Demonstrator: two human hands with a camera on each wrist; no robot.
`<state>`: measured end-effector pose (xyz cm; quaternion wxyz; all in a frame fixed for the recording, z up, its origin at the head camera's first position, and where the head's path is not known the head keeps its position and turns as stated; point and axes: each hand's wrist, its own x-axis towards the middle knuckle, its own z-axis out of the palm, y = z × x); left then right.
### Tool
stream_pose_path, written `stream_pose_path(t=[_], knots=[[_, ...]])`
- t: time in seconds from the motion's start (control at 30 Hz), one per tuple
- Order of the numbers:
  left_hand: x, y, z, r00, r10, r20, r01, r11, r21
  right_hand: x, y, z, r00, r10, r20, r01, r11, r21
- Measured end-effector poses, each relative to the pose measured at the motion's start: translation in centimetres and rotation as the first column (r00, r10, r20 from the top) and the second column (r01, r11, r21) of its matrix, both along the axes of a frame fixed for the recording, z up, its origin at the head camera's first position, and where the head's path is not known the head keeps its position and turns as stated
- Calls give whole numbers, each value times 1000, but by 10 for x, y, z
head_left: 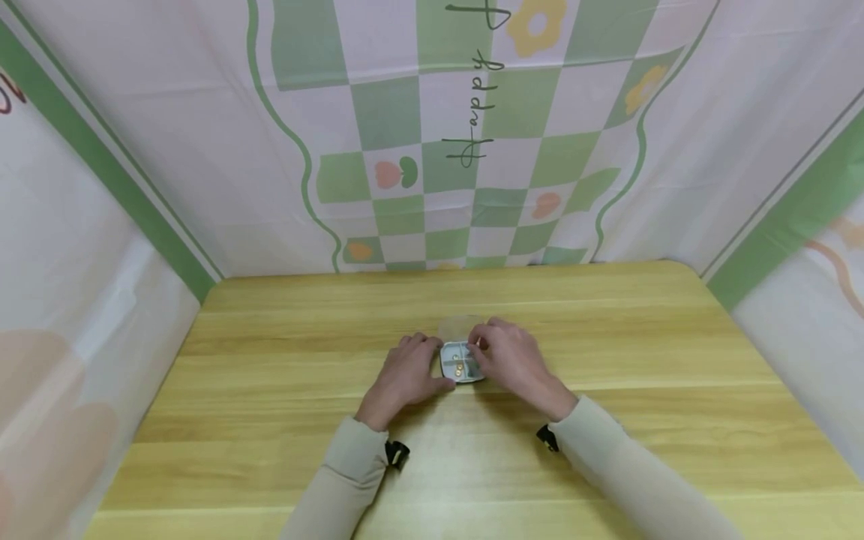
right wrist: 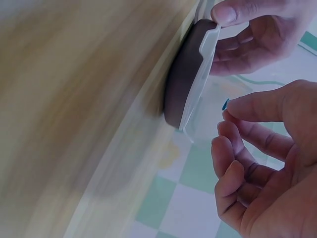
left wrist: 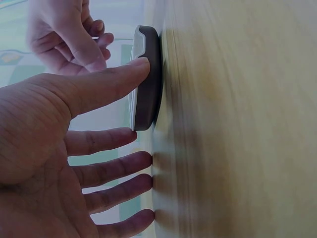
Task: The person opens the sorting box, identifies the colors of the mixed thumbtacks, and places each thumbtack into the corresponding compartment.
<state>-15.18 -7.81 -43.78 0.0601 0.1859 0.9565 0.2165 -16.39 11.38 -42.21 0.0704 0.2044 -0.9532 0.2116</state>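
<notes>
A small pill box (head_left: 466, 381) with a dark base and pale divided compartments lies on the table, its clear lid (head_left: 454, 327) swung open to the far side. Small gold round pieces (head_left: 459, 369) lie in its left compartments. My left hand (head_left: 407, 373) holds the box at its left side, thumb (left wrist: 121, 82) against the near wall and index fingertip at the corner; the other fingers touch the tabletop. Above the right compartments, my right hand (head_left: 511, 360) pinches a tiny teal piece (right wrist: 225, 104) between thumb and index finger. Its exact kind cannot be made out.
The wood-grain table (head_left: 283, 360) extends around the box on all sides. Behind it hangs a checkered green and white cloth (head_left: 445, 172), with more printed cloth at left and right. A dark wrist-camera mount (head_left: 397, 453) sits at the left cuff.
</notes>
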Motion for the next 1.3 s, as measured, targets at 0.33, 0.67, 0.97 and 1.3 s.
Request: stream_pose_path(t=[0.33, 0.67, 0.97, 1.3], knots=[[0, 0, 1, 1000, -8, -4, 8, 1000, 5, -2, -11, -2, 1000, 20, 8, -20, 1000, -2], [1, -2, -1, 1000, -9, -9, 9, 1000, 12, -6, -18, -7, 999, 18, 32, -20, 999, 48], [0, -2, 0, 1000, -12, -12, 12, 1000, 10, -8, -19, -10, 999, 21, 44, -24, 998, 66], [1, -1, 1, 1000, -8, -13, 8, 1000, 16, -7, -17, -11, 1000, 17, 19, -18, 999, 39]])
